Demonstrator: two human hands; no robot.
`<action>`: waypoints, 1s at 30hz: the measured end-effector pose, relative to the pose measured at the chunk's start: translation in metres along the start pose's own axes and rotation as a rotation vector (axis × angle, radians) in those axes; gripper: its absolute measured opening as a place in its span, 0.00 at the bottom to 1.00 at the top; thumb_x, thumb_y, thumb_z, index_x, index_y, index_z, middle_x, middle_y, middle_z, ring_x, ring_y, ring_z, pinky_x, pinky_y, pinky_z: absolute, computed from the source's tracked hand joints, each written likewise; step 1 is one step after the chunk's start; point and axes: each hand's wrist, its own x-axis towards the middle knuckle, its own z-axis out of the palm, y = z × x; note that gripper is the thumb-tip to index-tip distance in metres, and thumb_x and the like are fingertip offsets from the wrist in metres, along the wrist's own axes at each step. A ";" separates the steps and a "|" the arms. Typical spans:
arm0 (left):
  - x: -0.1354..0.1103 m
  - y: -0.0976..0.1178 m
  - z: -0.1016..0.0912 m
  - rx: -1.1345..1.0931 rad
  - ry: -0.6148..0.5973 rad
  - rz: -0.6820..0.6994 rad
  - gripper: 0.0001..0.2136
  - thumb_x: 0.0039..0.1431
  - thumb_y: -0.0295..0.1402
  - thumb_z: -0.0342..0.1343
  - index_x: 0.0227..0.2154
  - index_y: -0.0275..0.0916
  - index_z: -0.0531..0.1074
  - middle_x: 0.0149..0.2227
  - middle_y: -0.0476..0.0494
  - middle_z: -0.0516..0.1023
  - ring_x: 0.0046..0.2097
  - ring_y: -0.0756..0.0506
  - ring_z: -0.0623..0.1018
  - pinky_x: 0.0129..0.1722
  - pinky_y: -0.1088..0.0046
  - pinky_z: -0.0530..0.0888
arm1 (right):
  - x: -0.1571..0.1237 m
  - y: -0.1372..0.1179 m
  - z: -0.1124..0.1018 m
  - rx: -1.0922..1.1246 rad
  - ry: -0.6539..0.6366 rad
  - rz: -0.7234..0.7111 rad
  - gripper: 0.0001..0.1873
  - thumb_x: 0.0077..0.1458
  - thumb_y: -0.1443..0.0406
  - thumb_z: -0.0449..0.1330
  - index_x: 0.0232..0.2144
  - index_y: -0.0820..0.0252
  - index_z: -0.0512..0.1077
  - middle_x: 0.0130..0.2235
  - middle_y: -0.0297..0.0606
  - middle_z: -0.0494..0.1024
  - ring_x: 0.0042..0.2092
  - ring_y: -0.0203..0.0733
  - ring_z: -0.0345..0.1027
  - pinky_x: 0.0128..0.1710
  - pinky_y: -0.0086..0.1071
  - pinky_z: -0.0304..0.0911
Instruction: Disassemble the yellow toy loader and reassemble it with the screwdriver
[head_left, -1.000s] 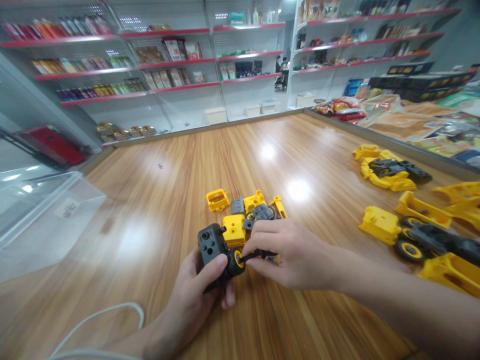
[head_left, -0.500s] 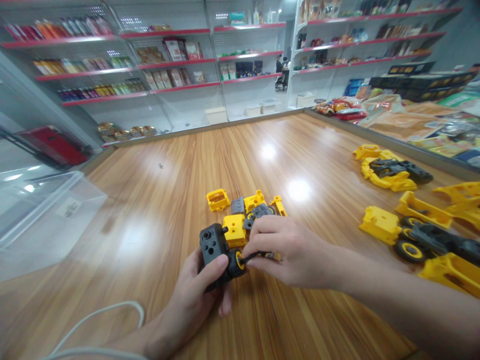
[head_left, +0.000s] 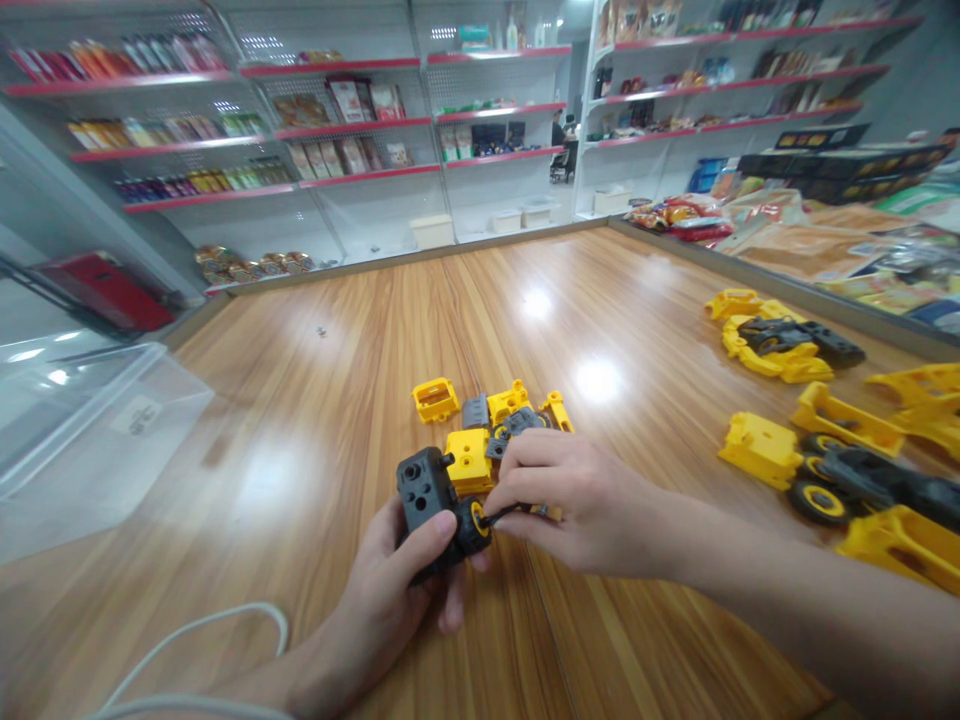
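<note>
My left hand is wrapped round a black toy vehicle chassis, tilted up above the table, with its thumb across the front. A black wheel with a yellow hub sits on the chassis's right side. My right hand is closed in a pinch on a small dark screwdriver, whose tip meets the middle of that hub. Most of the screwdriver is hidden by the fingers. Just behind the hands lie a yellow block, a grey part and a yellow frame piece.
On the right of the wooden table lie more yellow toy parts and a black wheeled chassis. A clear plastic box stands at left, and a white cable loops near the left forearm. Stocked shelves line the back.
The screwdriver has turned a little within my right fingers, its rear end now less visible. The chassis has shifted very slightly; more left fingertips show beneath it.
</note>
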 end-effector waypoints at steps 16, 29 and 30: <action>0.001 -0.004 0.003 0.062 0.064 -0.001 0.17 0.54 0.40 0.62 0.38 0.37 0.62 0.26 0.45 0.77 0.18 0.50 0.73 0.16 0.77 0.68 | -0.001 0.002 0.003 0.006 -0.011 -0.004 0.05 0.56 0.71 0.58 0.32 0.62 0.74 0.32 0.37 0.75 0.33 0.36 0.68 0.34 0.28 0.63; 0.001 -0.003 0.001 0.195 0.195 0.145 0.22 0.40 0.31 0.71 0.41 0.37 0.73 0.38 0.43 0.80 0.34 0.45 0.79 0.34 0.70 0.77 | -0.001 -0.002 0.001 0.001 -0.069 0.026 0.05 0.53 0.71 0.58 0.31 0.63 0.74 0.30 0.37 0.77 0.31 0.35 0.70 0.31 0.27 0.62; 0.000 -0.003 0.001 0.207 0.209 0.163 0.22 0.39 0.30 0.71 0.40 0.37 0.73 0.38 0.43 0.81 0.37 0.44 0.80 0.38 0.70 0.77 | -0.001 -0.002 0.001 0.003 -0.068 0.028 0.05 0.53 0.72 0.58 0.31 0.63 0.74 0.29 0.37 0.77 0.30 0.35 0.70 0.31 0.26 0.62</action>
